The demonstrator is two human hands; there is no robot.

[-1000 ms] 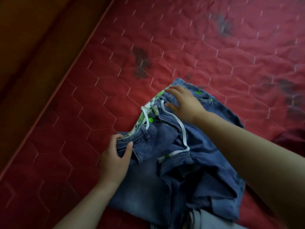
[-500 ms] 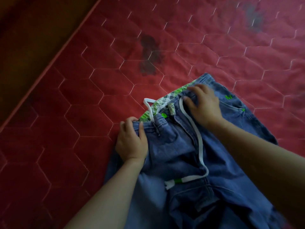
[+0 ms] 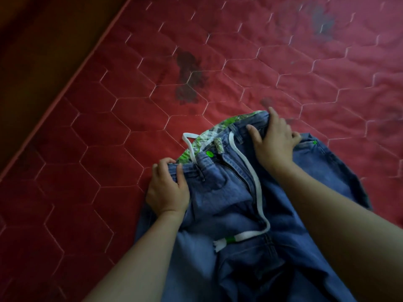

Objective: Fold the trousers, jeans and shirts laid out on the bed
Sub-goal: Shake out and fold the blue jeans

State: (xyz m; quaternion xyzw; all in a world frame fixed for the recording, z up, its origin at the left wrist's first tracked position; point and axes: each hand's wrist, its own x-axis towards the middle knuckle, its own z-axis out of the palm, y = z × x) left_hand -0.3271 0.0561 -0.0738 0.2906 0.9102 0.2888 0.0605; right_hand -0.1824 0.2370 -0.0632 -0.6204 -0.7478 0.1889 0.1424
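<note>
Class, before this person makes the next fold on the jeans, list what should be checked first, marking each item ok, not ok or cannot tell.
1. Left hand grips the near waistband corner of the jeans: ok.
2. Right hand holds the waistband's far end: ok.
3. White drawstring tucked in: not ok, it trails loose across the front.
4. Denim smoothed flat: not ok, creases show below the waistband.
5. Legs lined up: cannot tell, they run out of the frame.
</note>
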